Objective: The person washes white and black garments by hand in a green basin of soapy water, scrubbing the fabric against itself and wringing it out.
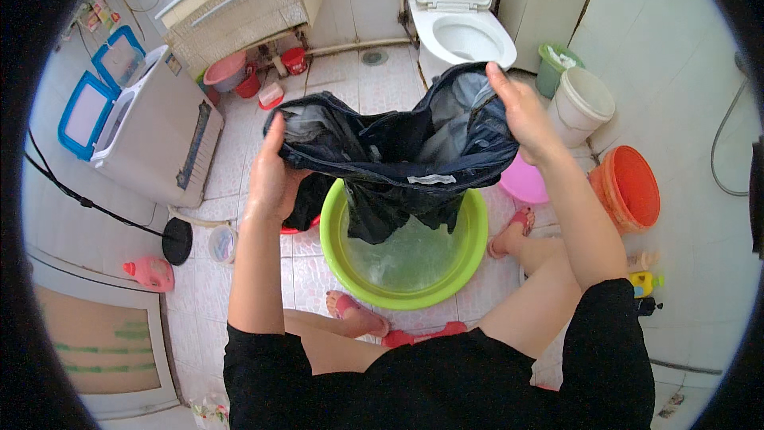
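Dark blue denim trousers [382,169] are stretched wide by the waistband, their pale grey inside showing. My left hand [274,177] grips the waistband at one side, its thumb on top. At the other side my right hand [527,118] holds the band, thumb also upward. Below hang the legs, over and partly inside a lime green basin [337,272] of cloudy water [410,263]; whether they touch the water I cannot tell. Another dark cloth [310,203] sits in a red basin [296,230], mostly hidden behind my left hand and the trousers.
On the left stands a twin-tub washing machine [163,123] with its blue-rimmed lids up. A toilet [458,32] is ahead. A white bucket [581,103], an orange bucket [627,189] and a pink basin [524,181] stand to the right. A pink bottle [151,272] lies left.
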A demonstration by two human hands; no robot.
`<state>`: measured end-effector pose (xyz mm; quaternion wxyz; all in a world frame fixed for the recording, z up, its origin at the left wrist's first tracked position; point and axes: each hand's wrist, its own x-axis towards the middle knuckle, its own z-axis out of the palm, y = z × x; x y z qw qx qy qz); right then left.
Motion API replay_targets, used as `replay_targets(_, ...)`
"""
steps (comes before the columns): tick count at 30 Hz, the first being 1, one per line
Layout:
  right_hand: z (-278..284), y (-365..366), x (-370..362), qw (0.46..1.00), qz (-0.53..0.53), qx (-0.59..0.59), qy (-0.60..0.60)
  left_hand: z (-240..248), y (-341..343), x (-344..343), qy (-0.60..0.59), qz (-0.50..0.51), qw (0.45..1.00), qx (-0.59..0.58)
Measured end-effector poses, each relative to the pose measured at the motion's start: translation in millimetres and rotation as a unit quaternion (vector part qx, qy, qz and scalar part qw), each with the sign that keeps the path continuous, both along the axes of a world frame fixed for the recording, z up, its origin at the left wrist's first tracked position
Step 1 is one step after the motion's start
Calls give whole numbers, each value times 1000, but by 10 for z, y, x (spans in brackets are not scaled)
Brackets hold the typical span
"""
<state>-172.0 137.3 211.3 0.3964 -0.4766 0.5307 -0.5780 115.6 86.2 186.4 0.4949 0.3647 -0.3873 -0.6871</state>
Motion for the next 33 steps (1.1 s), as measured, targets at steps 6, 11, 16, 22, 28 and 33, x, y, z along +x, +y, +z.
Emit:
replay_targets(6, 459, 159, -38, 996, 22, -11, -80, 483, 28, 97, 85, 53, 991, -84)
replay_targets(11, 34, 88, -85, 996, 11, -35, -82, 84, -80, 183, 73, 56, 995, -43)
replay_targets(16, -1152, 71, -182, 997, -46, 16, 58, -1063, -148, 237, 61, 83, 992, 70)
replay_targets(22, -2347, 421, 44, 978, -52, 129, 158, -2382, 194, 278, -108, 41, 980, 160)
replay_targets(28, -3147, 807, 221, 934, 29, 218, 281, -3232, 537, 99, -456, -20, 882, 118)
replay_targets(33, -3230, 449, 197, 746, 308, 397, 436, -3245, 688, -42, -528, -431, 726, 86)
